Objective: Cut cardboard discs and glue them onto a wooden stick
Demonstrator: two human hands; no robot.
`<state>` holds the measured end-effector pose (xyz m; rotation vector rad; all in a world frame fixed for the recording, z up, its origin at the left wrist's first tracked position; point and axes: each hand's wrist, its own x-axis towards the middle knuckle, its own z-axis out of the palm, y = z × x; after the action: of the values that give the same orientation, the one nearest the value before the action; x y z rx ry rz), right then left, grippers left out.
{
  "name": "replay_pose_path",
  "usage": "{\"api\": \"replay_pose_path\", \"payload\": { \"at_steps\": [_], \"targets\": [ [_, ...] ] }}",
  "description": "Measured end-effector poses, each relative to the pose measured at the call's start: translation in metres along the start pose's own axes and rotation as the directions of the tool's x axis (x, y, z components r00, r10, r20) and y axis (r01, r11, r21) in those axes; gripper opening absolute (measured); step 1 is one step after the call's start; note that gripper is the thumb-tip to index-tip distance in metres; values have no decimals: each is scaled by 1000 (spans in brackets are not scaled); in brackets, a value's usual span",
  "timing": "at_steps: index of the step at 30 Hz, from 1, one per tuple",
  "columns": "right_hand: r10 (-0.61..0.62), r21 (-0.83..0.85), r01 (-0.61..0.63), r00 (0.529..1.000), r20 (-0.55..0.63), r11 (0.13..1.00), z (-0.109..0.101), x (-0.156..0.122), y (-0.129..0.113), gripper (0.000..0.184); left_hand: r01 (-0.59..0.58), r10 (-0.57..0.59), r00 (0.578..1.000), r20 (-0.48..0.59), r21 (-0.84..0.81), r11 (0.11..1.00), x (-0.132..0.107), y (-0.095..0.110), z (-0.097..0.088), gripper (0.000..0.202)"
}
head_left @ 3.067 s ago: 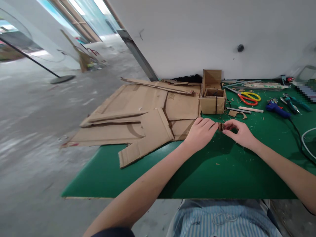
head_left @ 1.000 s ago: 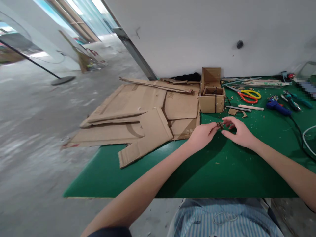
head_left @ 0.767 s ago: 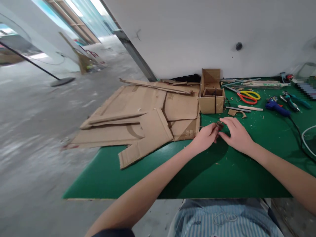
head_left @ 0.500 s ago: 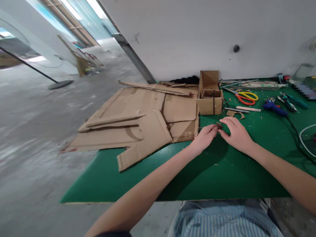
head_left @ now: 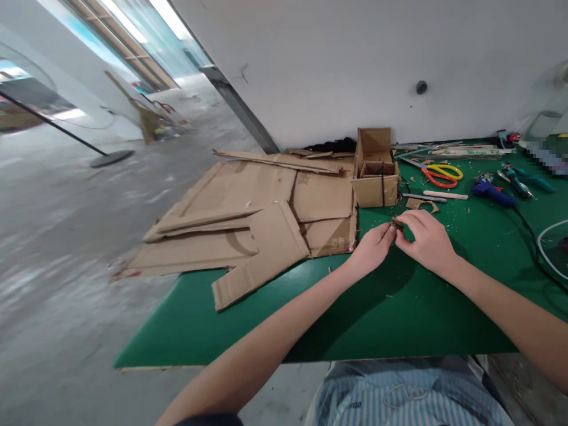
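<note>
Between the fingertips of both hands is a small brown cardboard piece (head_left: 397, 224), its layered edge showing; its full shape is hidden by the fingers. My left hand (head_left: 371, 245) pinches it from the left, thumb and fingers pressed together. From the right, my right hand (head_left: 426, 239) grips the same piece with curled fingers. Both hands are just above the green tabletop (head_left: 355, 325). Right behind them stands an open cardboard box (head_left: 376, 190) with a raised back panel and a dark band down its front. A cut cardboard scrap (head_left: 421, 205) lies just beyond my right hand.
Large cardboard sheets (head_left: 248, 183) cover the table's left side, with an angled cutout (head_left: 270, 245) on top. Scissors (head_left: 444, 176), a pale stick (head_left: 445, 194), a blue glue gun (head_left: 493, 192) with its cable, and pliers (head_left: 517, 182) lie at the right. A wall (head_left: 332, 71) rises behind.
Both hands have drawn closer together, and my right fingers now close on the cardboard piece, which has turned slightly. The camera view has shifted a little.
</note>
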<state>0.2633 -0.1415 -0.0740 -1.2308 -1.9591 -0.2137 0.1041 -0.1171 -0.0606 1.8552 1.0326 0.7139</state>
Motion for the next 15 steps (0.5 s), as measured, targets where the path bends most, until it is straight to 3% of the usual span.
{"api": "replay_pose_path", "payload": {
  "at_steps": [8,15],
  "targets": [
    [-29,-55,29,1000,-5,998,0,1,2,21,110,-109,994,27,-59,992,1,-4,3,32],
    [-37,-67,37,999,4,997,-1,3,5,20,205,-182,978,102,-317,926,0,-5,9,32]
  ]
}}
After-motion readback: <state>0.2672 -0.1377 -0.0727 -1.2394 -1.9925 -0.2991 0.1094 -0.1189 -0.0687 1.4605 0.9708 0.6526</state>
